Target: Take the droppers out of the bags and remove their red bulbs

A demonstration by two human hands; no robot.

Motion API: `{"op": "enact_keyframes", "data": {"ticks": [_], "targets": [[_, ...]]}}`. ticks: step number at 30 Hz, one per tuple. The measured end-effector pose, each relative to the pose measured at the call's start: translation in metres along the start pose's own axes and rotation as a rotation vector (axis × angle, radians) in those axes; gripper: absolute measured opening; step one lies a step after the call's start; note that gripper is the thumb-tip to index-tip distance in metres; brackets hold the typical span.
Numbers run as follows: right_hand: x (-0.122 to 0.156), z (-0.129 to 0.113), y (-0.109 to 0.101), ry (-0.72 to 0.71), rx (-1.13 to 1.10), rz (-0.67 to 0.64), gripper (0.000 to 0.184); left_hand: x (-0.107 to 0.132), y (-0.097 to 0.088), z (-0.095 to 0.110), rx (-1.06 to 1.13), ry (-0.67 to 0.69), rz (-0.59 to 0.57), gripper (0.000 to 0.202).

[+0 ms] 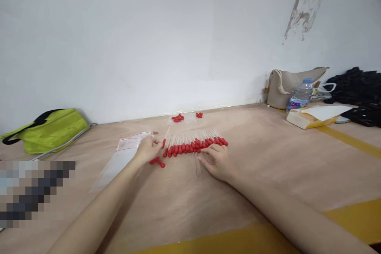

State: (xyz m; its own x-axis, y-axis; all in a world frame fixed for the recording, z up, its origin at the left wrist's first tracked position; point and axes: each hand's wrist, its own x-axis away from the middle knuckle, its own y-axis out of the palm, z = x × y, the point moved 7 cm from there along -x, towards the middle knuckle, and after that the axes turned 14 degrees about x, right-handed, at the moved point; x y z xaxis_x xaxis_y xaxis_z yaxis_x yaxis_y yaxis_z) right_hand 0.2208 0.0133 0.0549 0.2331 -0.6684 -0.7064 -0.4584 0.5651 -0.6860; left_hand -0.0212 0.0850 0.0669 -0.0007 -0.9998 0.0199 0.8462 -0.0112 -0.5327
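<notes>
A row of glass droppers with red rubber bulbs [186,148] lies on the table, bulbs towards me and thin glass tubes pointing to the wall. At the row's left end my left hand [149,147] has its fingers pinched together, with a red rubber bulb [163,143] at the fingertips. My right hand [218,160] rests at the front right of the row, thumb and fingers apart, fingertips beside the bulbs. Just left of its thumb lie two bare glass tubes [199,167], pointing towards me. A few loose red bulbs [157,161] lie below my left hand.
A clear zip bag [119,162] lies left of the row. Two small heaps of red bulbs [177,118] sit on plastic near the wall. At left is a lime-green pouch [56,131]. At right stand a grey bag [282,87], a water bottle [300,95] and a tissue pack [309,120].
</notes>
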Motion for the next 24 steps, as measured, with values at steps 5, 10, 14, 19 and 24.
{"op": "enact_keyframes", "data": {"ticks": [5,10,14,19,24], "targets": [[-0.001,0.002,-0.024,-0.043,0.082,0.267,0.052,0.059,0.029,0.052,-0.504,0.950,0.129,0.014],[0.003,-0.018,-0.012,-0.354,0.145,0.112,0.030,0.099,0.074,0.044,-0.684,1.238,0.186,0.009],[0.005,-0.027,0.000,-0.455,0.186,0.051,0.020,0.104,0.078,0.039,-0.618,1.234,0.203,0.009],[0.004,-0.033,0.003,-0.474,0.216,-0.066,0.026,0.096,0.075,0.038,-0.450,1.066,0.127,0.020],[0.013,-0.039,-0.007,-0.482,0.162,-0.003,0.026,0.099,0.082,0.039,-0.434,1.099,0.058,0.014]]}}
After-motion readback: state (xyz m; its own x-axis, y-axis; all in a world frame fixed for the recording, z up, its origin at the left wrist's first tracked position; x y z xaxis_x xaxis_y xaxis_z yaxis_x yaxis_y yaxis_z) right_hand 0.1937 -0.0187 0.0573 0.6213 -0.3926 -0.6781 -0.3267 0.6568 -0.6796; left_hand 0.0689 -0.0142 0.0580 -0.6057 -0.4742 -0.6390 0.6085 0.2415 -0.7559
